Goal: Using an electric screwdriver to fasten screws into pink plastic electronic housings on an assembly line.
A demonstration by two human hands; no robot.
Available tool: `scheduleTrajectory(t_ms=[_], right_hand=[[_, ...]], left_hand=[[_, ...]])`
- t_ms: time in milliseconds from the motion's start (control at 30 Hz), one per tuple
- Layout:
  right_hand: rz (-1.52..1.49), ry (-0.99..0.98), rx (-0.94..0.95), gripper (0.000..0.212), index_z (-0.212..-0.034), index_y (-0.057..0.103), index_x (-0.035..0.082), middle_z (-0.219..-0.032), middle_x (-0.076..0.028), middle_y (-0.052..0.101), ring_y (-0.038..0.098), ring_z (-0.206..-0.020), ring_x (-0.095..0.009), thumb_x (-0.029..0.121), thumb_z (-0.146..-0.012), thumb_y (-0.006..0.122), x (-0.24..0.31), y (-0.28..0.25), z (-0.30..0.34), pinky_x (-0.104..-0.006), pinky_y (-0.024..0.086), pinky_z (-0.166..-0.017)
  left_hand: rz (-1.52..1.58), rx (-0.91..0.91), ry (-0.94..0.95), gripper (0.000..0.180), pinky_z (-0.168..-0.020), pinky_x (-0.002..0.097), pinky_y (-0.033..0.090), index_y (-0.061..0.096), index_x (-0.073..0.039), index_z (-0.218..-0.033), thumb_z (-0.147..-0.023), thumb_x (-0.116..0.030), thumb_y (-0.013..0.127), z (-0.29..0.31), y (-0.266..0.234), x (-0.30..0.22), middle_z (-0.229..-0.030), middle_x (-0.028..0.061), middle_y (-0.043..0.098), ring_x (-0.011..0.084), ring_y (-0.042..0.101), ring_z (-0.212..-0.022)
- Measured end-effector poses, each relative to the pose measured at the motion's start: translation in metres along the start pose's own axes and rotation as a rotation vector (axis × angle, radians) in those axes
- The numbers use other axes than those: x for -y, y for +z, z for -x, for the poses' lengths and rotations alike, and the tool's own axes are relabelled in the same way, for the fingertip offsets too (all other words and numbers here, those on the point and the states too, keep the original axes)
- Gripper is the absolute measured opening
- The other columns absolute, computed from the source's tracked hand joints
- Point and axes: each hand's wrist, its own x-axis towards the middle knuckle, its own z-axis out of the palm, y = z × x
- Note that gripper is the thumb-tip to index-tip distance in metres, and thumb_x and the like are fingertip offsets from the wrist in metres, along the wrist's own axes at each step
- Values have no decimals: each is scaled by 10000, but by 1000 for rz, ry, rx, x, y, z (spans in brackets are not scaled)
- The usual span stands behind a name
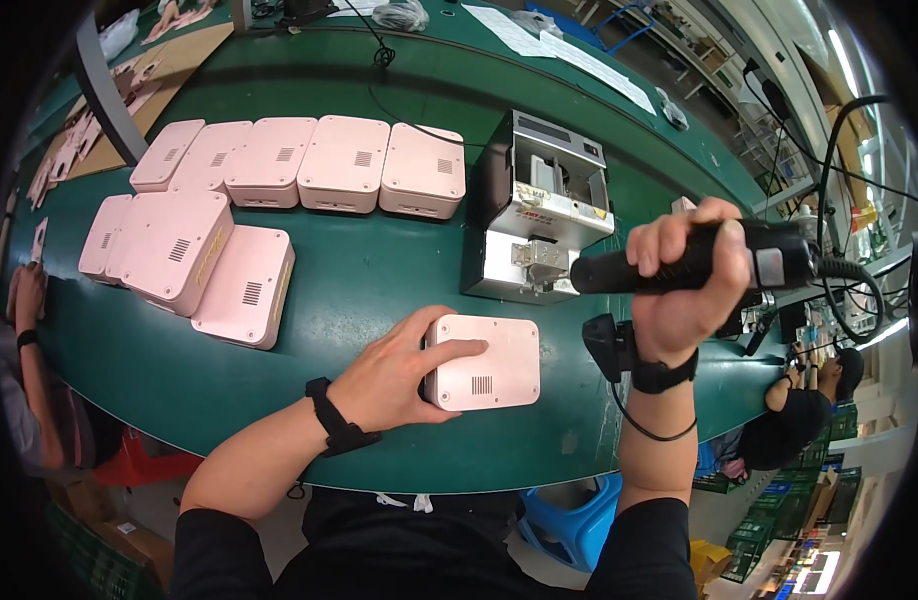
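My left hand (pixel 391 365) grips the left side of a pale pink plastic box (pixel 504 362), its thumb and fingers around the edge and one finger laid over the top. This box lies flat on the table, with a slotted vent and small screw holes facing up. Wrapped around a black electric screwdriver (pixel 604 272), my right hand (pixel 691 265) holds it level in the air. The screwdriver's front end points left at the metal outlet of a screw feeder (pixel 541 262); whether its bit touches a screw there is too small to tell.
Several like pink boxes (pixel 344 160) stand in a row at the back left, and more pink boxes (pixel 179 250) overlap nearer on the green table (pixel 369 260). A cable (pixel 849 268) trails from the screwdriver. Co-workers sit at the far left and right. A blue stool (pixel 574 525) stands below the table edge.
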Motion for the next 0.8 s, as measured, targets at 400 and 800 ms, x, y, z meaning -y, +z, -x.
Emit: scheduleTrajectory(t_ms=[400,800], right_hand=[[-32,170,102,289,-996,486,71,-622,-47,467,444,-482,-154,357,-976,450,4,23,20,-331,420,-537],[-18,252,126,276,-960,449,78,-618,-52,466,435,-475,-152,353,-958,467,-21,21,31,-333,417,-512]], left_hand=[[-5,-19,4,727,-967,419,505,597,-241,-1298,-622,-186,859,0,0,3,-1333,138,444,347,538,-1180],[12,-27,5,718,-975,424,501,597,-237,-1296,-628,-189,857,0,1,3,-1340,142,445,353,529,-1197]])
